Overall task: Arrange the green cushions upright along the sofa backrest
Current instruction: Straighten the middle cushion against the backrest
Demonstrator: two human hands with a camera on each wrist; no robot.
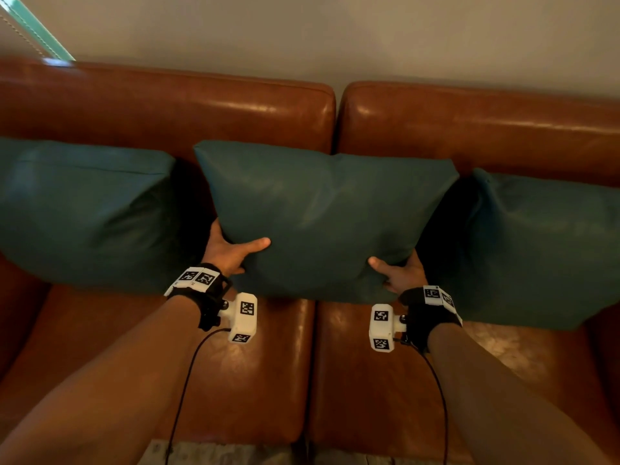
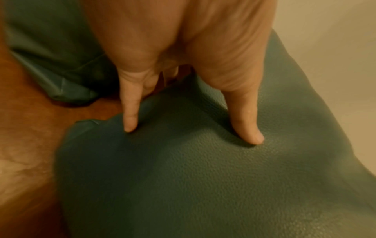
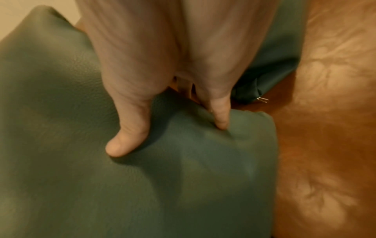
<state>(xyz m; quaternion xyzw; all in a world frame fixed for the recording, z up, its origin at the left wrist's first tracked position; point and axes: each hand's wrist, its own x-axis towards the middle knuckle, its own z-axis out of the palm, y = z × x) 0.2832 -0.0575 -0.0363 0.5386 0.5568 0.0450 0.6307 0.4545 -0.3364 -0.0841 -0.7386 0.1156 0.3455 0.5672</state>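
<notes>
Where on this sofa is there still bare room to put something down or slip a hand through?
Bare leather seat lies in front of all three cushions. Dark gaps flank the middle cushion, toward the left cushion and right cushion, but the left hand and right hand gripping its lower corners fill their bottoms. The backrest line is crowded.

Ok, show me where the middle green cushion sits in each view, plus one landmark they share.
Head: middle green cushion at centre, against the backrest, gripped at both lower corners.
Left wrist: fills the lower right.
Right wrist: fills the lower left.
Shared landmark: the brown leather sofa seat.
</notes>
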